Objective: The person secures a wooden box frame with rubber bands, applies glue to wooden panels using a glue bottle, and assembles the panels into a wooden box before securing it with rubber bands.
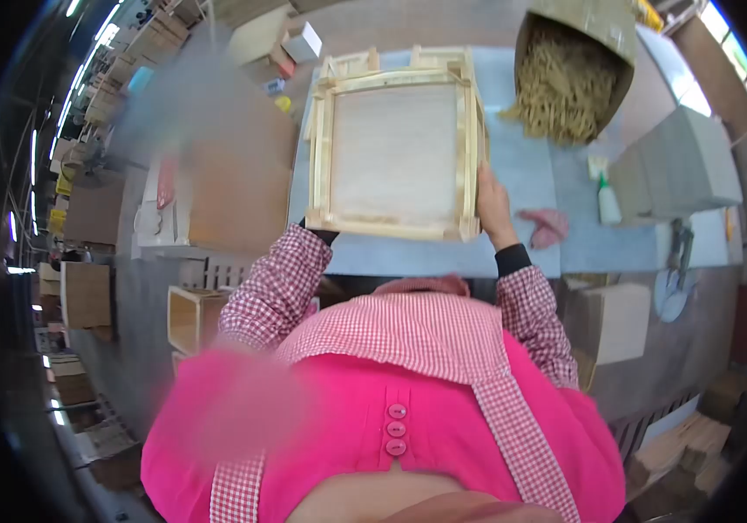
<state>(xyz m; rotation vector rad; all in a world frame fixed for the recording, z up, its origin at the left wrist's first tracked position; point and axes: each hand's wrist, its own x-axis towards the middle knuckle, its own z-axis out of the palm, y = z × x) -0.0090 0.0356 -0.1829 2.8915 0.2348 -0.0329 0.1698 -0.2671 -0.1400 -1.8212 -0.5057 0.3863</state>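
A light wooden frame (395, 157), squarish with a pale flat panel inside, is tilted up in front of me over the blue-grey table top. My right hand (493, 206) grips its right side near the lower corner, fingers going behind the wood. At the lower left corner, the checked sleeve and dark cuff of my left arm reach up to the frame. The left hand itself is hidden behind it. More pale wooden pieces (351, 63) show beyond the top edge of the frame.
A cardboard box (575, 22) lies tipped at the back right, small wooden pieces spilling from it. Nearby are a pink cloth (545, 227), a green-topped white bottle (608, 200) and a large grey box (678, 167). Brown cardboard (247, 174) stands left of the table.
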